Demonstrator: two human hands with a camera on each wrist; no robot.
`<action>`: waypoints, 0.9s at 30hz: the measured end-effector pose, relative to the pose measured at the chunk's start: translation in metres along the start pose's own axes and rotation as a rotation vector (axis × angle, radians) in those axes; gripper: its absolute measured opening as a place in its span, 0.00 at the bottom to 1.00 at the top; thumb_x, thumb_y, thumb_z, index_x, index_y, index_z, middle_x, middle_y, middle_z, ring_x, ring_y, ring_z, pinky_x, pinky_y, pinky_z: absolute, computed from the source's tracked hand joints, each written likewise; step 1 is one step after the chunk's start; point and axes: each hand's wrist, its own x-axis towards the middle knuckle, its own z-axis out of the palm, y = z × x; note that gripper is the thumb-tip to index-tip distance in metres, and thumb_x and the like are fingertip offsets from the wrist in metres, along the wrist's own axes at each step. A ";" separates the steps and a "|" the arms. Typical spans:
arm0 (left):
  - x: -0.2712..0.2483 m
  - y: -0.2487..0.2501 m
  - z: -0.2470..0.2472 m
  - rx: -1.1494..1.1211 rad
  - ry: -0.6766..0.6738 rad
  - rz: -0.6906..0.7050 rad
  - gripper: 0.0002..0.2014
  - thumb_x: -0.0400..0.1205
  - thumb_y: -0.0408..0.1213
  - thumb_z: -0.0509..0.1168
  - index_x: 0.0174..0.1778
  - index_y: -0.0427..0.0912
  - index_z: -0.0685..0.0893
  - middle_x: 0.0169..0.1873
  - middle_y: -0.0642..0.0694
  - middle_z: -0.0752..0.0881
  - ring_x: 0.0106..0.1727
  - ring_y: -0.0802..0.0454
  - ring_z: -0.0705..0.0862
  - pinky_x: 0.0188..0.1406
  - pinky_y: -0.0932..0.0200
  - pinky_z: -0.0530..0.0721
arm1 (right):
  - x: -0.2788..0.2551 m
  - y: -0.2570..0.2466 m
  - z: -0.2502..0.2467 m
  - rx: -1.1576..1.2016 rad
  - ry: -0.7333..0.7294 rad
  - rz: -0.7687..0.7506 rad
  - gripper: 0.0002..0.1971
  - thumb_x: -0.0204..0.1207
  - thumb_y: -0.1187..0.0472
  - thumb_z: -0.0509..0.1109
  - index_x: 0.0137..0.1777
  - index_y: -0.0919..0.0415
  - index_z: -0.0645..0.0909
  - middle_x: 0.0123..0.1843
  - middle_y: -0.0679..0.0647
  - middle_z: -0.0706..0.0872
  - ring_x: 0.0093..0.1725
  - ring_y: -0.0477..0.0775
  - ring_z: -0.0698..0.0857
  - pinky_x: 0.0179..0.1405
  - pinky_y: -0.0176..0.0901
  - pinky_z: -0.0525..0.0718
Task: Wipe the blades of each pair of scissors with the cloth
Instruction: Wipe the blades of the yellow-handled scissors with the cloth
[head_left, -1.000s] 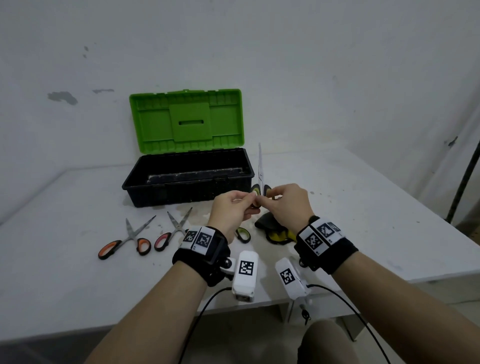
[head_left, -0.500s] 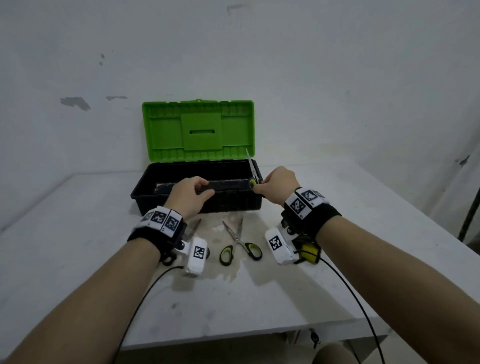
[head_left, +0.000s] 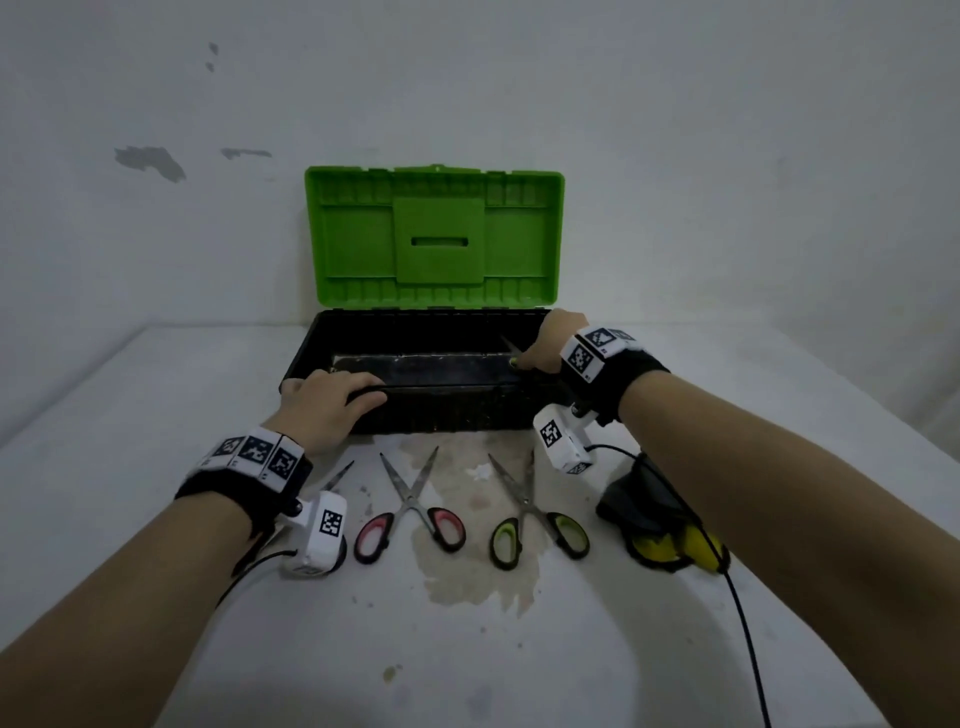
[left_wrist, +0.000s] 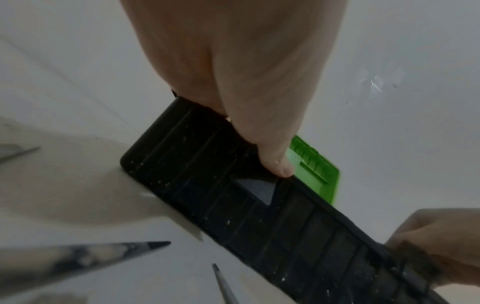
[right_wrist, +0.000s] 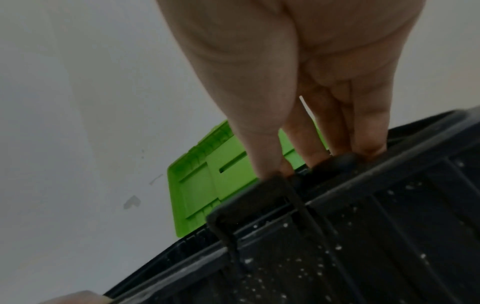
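Observation:
My right hand (head_left: 545, 345) is inside the right end of the open black toolbox (head_left: 431, 415) and pinches a pair of green-handled scissors (head_left: 511, 356) by the handle (right_wrist: 262, 191); the blades point up-left. My left hand (head_left: 332, 400) grips the box's front rim near its left corner, thumb on the outer wall (left_wrist: 283, 170). In front of the box lie red-handled scissors (head_left: 410, 512) and another green-handled pair (head_left: 537, 514), both spread. A third pair's blade tip (head_left: 340, 475) shows by my left wrist. The dark and yellow cloth (head_left: 660, 525) lies crumpled under my right forearm.
The green lid (head_left: 434, 234) stands upright against the white wall behind the box. A brownish stain (head_left: 478, 571) marks the white table (head_left: 467, 665) below the scissors. Cables run from both wrist cameras toward the table's near edge.
Both hands held the scissors upright over the cloth a second ago. Since then the right hand carried them into the box's right end, and the left hand moved onto the front rim.

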 end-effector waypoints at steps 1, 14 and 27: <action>0.001 0.000 0.000 0.000 0.000 -0.001 0.18 0.90 0.58 0.54 0.72 0.62 0.80 0.66 0.54 0.85 0.71 0.45 0.77 0.64 0.48 0.64 | 0.002 0.001 0.003 -0.036 -0.017 -0.019 0.17 0.73 0.46 0.75 0.37 0.61 0.81 0.35 0.54 0.84 0.31 0.51 0.81 0.30 0.39 0.79; 0.002 -0.001 0.001 -0.005 -0.019 0.001 0.18 0.90 0.58 0.53 0.73 0.62 0.79 0.66 0.54 0.84 0.71 0.44 0.74 0.67 0.47 0.63 | 0.005 -0.004 0.016 -0.414 -0.071 -0.175 0.17 0.82 0.58 0.67 0.67 0.66 0.80 0.59 0.65 0.84 0.60 0.65 0.84 0.46 0.53 0.80; 0.000 0.003 -0.004 -0.008 -0.041 -0.016 0.19 0.89 0.58 0.54 0.73 0.61 0.79 0.66 0.51 0.84 0.72 0.43 0.75 0.68 0.46 0.64 | 0.018 0.007 0.018 -0.402 -0.053 -0.201 0.19 0.76 0.52 0.68 0.64 0.60 0.82 0.57 0.59 0.85 0.45 0.61 0.82 0.43 0.53 0.84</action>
